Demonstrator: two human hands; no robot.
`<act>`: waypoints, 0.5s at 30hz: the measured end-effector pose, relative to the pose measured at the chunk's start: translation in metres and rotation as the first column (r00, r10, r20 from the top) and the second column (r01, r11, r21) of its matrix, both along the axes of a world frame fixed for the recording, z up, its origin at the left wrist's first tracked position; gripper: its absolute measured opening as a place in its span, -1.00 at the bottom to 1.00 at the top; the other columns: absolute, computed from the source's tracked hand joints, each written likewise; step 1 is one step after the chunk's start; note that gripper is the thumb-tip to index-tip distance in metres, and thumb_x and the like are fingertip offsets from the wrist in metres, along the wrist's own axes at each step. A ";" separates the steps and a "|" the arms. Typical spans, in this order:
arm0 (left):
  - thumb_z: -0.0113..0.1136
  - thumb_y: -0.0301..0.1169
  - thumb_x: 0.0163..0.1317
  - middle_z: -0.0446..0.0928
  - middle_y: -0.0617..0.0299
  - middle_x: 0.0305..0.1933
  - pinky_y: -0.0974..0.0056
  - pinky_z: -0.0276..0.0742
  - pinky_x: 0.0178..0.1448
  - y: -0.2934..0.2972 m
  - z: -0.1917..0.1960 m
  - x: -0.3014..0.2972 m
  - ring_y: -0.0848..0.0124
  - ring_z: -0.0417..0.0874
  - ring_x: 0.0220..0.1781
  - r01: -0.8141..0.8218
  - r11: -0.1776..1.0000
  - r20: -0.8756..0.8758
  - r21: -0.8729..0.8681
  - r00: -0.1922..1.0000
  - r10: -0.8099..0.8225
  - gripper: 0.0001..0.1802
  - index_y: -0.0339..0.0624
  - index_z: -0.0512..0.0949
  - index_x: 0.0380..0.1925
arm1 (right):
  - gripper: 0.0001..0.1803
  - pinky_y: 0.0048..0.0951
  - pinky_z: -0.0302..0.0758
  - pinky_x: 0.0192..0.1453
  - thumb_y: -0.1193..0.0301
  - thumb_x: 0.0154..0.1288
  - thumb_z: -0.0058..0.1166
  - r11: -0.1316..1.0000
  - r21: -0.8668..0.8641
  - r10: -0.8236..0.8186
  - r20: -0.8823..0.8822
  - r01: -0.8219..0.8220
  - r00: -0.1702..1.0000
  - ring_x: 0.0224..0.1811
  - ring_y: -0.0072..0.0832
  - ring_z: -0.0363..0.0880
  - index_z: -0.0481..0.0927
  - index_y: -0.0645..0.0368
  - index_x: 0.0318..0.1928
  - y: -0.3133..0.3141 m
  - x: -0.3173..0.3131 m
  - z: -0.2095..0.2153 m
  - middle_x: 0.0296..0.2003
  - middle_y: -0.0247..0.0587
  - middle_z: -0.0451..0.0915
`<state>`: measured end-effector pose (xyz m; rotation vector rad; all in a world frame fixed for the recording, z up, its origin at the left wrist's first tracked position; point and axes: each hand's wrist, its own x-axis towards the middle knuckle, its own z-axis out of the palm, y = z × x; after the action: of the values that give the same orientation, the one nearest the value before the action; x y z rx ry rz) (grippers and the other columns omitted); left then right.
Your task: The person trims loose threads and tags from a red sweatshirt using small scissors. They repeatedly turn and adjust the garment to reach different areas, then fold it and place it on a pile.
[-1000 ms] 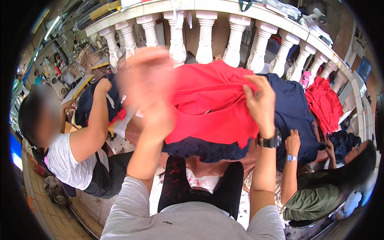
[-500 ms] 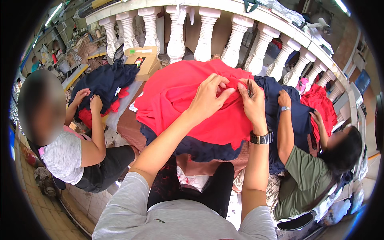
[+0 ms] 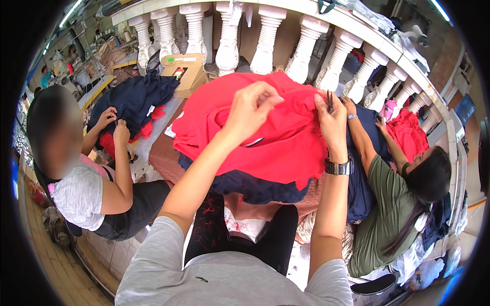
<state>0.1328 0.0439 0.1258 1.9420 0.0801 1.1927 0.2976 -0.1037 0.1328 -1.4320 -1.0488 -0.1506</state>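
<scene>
A red garment [image 3: 286, 145] lies spread over a heap of navy cloth [image 3: 255, 187] in front of me. My left hand [image 3: 251, 109] pinches a fold of the red garment near its top. My right hand [image 3: 332, 122], with a dark wristwatch [image 3: 339, 167] on the wrist, grips the same fabric further right and holds a small dark snipping tool [image 3: 328, 100] between its fingers.
A person in a white top [image 3: 81, 196] sits at my left handling navy and red cloth [image 3: 135, 102]. A person in a green top [image 3: 380, 204] sits at my right, arms reaching into the pile. A white balustrade [image 3: 265, 41] runs behind, with a cardboard box [image 3: 186, 71].
My left hand has drawn back and up along the red garment to a new fold. The right hand has lifted slightly. The person at my right has leaned in further.
</scene>
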 end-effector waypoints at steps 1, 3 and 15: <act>0.35 -0.50 0.31 0.66 0.26 -0.43 0.41 0.57 -0.28 -0.006 -0.007 0.009 0.60 0.64 -0.39 0.092 0.995 0.079 -0.039 0.993 -0.089 -0.88 -0.34 0.60 -0.32 | -0.78 -0.50 0.48 -0.05 0.41 0.51 0.12 1.000 0.005 0.020 -0.009 -0.020 1.000 -0.20 -0.64 0.52 0.60 0.39 -0.07 0.002 -0.002 0.001 -0.27 -0.27 0.66; 0.39 -0.45 0.28 0.66 0.25 -0.44 0.39 0.56 -0.29 -0.023 -0.011 0.018 0.60 0.63 -0.41 0.001 1.000 -0.042 0.025 0.999 0.000 -0.84 -0.33 0.61 -0.34 | -0.78 -0.50 0.48 -0.04 0.41 0.52 0.11 0.998 0.015 0.058 -0.025 -0.058 0.998 -0.18 -0.63 0.51 0.58 0.39 -0.08 0.008 -0.006 0.003 -0.26 -0.28 0.65; 0.17 -0.55 0.44 0.65 0.25 -0.31 0.41 0.58 -0.11 -0.036 -0.015 0.007 0.55 0.64 -0.27 0.396 0.867 0.065 -0.302 0.916 -0.396 -0.90 -0.33 0.57 -0.30 | -0.81 -0.47 0.49 -0.10 0.43 0.42 0.19 0.991 -0.121 -0.038 0.079 0.048 0.996 -0.29 -0.63 0.53 0.65 0.36 -0.13 -0.010 0.006 0.026 -0.37 -0.23 0.68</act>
<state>0.1396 0.0075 0.1106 1.5826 -0.1233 0.8477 0.3036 -0.1139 0.1589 -1.5716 -1.1061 -0.1757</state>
